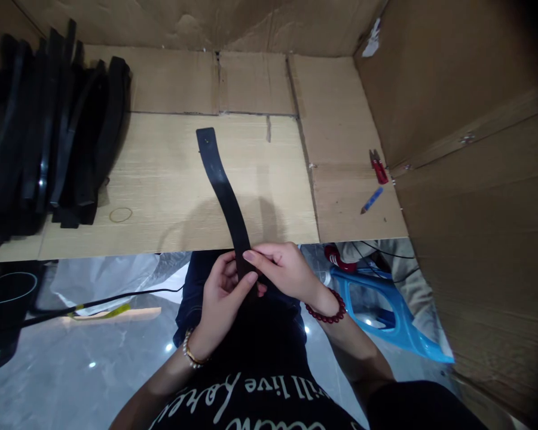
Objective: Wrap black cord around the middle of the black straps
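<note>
A long, flat, slightly curved black strip (224, 188) reaches from my hands out over the table. Near its lower end, past the table's front edge, my left hand (226, 286) is closed round it with the thumb on top. Just above that thumb, my right hand (284, 269) pinches the same strip from the right side. The strip's far end lies over the pale board and shows a small mark. Its near end is partly hidden by my fingers and blends into my black shirt.
A heap of similar black strips (54, 131) lies at the left. A rubber band (121, 214) rests on the pale board (161, 167). Red thread snips (378, 167) and a blue pencil-like stick (372, 200) lie at the right, beside a cardboard wall (470, 197). Below is a blue plastic stool (399, 334).
</note>
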Demonstrator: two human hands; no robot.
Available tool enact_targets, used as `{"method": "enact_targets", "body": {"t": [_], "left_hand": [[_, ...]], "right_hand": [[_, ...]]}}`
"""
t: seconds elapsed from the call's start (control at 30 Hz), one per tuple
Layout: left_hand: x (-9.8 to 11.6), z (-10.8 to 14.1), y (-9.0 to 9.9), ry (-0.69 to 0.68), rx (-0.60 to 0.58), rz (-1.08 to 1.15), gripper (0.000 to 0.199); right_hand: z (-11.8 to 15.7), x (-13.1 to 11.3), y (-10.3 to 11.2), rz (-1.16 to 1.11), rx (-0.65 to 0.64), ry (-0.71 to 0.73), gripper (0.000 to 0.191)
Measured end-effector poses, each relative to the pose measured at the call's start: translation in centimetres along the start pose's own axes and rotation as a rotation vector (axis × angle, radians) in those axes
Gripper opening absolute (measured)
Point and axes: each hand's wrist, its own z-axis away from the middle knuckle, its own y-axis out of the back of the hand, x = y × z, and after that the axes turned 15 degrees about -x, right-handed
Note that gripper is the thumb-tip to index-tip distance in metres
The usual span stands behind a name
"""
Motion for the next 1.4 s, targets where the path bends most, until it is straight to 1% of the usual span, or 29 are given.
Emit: {"method": "enact_targets", "body": {"t": [0.13,0.27,0.43,0.53,0.67,0.77,0.83,0.9,1.07,1.13,1.17,1.23,1.3,1.4], "left_hand": [[-0.1,-0.3,-0.1,0.073,0.011,0.040,0.027],[0.0,-0.2,-0.1,0.111,-0.010,0.022,0.021],[0.5,0.6,0.1,0.177,-0.113,0.009,0.024],[0.8,0.9,0.2,0.163,-0.146,-0.017,0.026],[1.5,0.6,0.6,0.167,-0.183,-0.086,0.029],[1.6,-0.1,1.0,0.171,-0.206,-0.058,0.033],[1.4,-0.5,1.2,0.169,-0.199,-0.010,0.033],[1.0,-0.7,1.0,0.178,-0.171,0.032,0.032],[0.6,-0.4,-0.3,0.182,-0.063,0.023,0.030],[0.6,-0.2,-0.9,0.167,-0.041,-0.009,0.029],[0.5,-0.1,-1.1,0.149,-0.028,-0.026,0.029],[0.3,-0.1,-1.6,0.094,0.007,-0.051,0.028],[0.1,-0.2,-2.0,0.045,0.034,-0.058,0.029],[0.1,-0.5,-2.4,0.030,0.043,-0.056,0.031]], "right_hand": [[-0.4,0.7,-0.2,0.015,0.103,0.005,0.039],[-0.4,1.0,-0.6,-0.044,0.128,-0.006,0.040],[0.4,0.8,-1.2,-0.069,0.180,0.008,0.039],[0.8,0.5,-1.5,-0.052,0.232,0.034,0.036],[0.8,-0.1,-1.3,-0.070,0.255,0.033,0.033],[0.6,-0.1,-1.0,-0.091,0.257,0.053,0.031],[0.4,0.1,-0.7,-0.101,0.241,0.059,0.031],[0.3,0.5,-0.3,-0.108,0.193,0.050,0.032],[0.6,1.3,0.6,-0.201,-0.037,0.017,0.029],[0.9,1.3,0.7,-0.223,-0.092,0.024,0.030],[1.1,1.2,0.6,-0.224,-0.100,0.034,0.030],[1.3,1.0,0.3,-0.212,-0.078,0.058,0.029],[1.4,0.8,-0.2,-0.166,-0.004,0.079,0.028],[1.4,0.4,-0.8,-0.084,0.118,0.089,0.026]]}}
